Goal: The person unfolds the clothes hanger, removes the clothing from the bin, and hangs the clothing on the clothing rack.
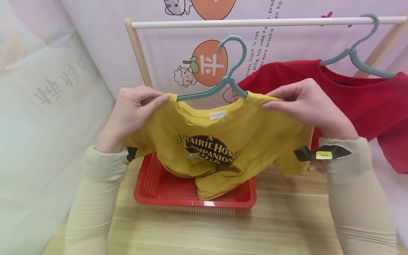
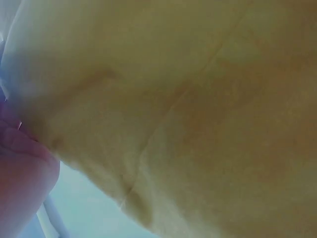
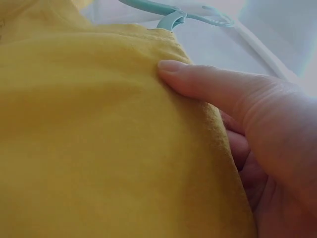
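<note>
A yellow T-shirt (image 1: 255, 127) with dark printed lettering hangs spread between both hands, a teal hanger (image 1: 207, 92) inside its neck and shoulders. The hanger's hook points up, below the rack's bar and apart from it in the head view. My left hand (image 1: 134, 109) pinches the shirt's left shoulder between thumb and fingers. At the other shoulder my right hand (image 1: 309, 104) pinches the cloth, thumb (image 3: 173, 67) on the front and fingers behind. Yellow fabric (image 2: 173, 109) fills most of the left wrist view. The hanger's arm ends are hidden inside the shirt.
A white bar (image 1: 255, 23) on wooden posts (image 1: 137, 49) runs across the back. From its right end a red T-shirt (image 1: 360, 102) hangs on another teal hanger (image 1: 371, 67). Under the yellow shirt, a red plastic basket (image 1: 191, 202) sits on the wooden table (image 1: 191, 233).
</note>
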Available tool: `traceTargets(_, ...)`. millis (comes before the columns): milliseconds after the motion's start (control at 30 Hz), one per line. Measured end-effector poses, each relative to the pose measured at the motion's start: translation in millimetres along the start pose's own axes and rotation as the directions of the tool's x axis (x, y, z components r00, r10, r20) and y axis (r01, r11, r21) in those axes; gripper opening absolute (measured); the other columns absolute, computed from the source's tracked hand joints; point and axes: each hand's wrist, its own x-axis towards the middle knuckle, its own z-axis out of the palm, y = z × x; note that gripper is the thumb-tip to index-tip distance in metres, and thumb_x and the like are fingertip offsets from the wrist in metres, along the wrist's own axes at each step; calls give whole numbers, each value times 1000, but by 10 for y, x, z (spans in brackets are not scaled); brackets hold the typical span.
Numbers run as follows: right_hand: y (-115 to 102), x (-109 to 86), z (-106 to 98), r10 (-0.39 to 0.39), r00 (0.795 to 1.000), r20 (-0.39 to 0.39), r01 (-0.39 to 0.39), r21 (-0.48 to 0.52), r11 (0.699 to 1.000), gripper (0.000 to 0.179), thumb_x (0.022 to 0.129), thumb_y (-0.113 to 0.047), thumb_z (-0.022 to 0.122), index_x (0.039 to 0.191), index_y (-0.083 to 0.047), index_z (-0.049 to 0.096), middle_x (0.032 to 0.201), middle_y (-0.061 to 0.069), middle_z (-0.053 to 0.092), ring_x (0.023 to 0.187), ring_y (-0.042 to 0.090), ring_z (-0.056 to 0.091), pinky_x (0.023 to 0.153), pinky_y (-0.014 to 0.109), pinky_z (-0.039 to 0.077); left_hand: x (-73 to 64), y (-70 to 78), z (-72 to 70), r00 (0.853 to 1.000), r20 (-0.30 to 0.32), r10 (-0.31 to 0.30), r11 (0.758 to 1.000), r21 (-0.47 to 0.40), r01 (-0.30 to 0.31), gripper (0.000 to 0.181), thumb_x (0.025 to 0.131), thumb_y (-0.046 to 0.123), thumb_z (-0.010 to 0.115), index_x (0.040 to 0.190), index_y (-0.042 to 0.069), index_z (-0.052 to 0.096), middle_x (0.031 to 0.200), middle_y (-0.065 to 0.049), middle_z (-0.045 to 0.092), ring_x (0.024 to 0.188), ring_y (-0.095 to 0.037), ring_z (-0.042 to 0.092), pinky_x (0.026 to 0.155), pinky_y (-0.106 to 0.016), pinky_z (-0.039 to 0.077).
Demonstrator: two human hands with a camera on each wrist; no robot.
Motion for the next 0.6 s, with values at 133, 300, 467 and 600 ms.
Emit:
traceTargets(133,4,11,26,5,1000,-1,-5,0,1000,30,89,-29,82,115,-15,80,95,2,77,75,24,70,62,23,56,8,-25,33,1000,-25,3,1000,-18,-4,8,94,7,75,95,5,82,90,-3,77,77,-4,65,69,-18,50)
traceTargets(300,-7,18,43,10,1000,7,-10,-4,1000,31,89,-31,82,116,-15,79,97,2,77,78,24,70,64,24,57,33,-37,77,996,-86,24,999,-32,-27,9,95,7,73,96,3,82,92,-3,77,79,-3,67,72,-19,52)
traceTargets(467,-21,3,41,27,999,31,-26,-25,999,32,89,-33,82,116,-16,79,98,2,77,81,24,69,65,25,57,55,-31,122,990,-137,28,999,-41,-34,10,95,7,74,96,2,82,94,-4,77,83,-2,69,75,-19,53)
traceTargets(600,-37,-18,35,26,998,53,-23,-63,998,32,88,-34,82,115,-17,79,98,1,77,83,23,68,67,24,56,43,-42,150,984,-176,-1,995,-98,-17,10,95,5,73,97,0,81,96,-7,77,85,-5,70,79,-21,55)
